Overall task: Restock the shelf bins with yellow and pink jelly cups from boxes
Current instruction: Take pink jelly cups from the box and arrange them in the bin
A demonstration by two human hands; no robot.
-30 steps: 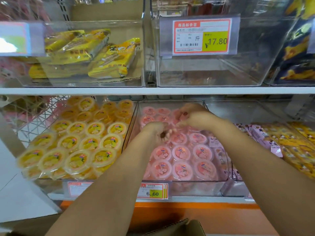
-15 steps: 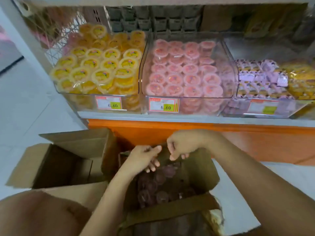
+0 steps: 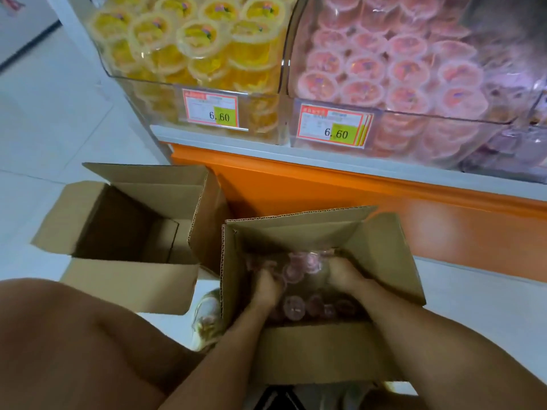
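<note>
The yellow bin (image 3: 266, 122) and pink bin (image 3: 414, 134) look almost full. In the near box (image 3: 310, 347), the left hand (image 3: 268, 287) and right hand (image 3: 343, 273) curl their fingers around pink jelly cups (image 3: 302, 264); more are left.

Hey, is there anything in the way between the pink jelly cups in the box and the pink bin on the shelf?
Nothing visible. The left hand and right hand hold pink jelly cups inside the box; its flaps are folded back, and the pink bin above has an open top.
</note>
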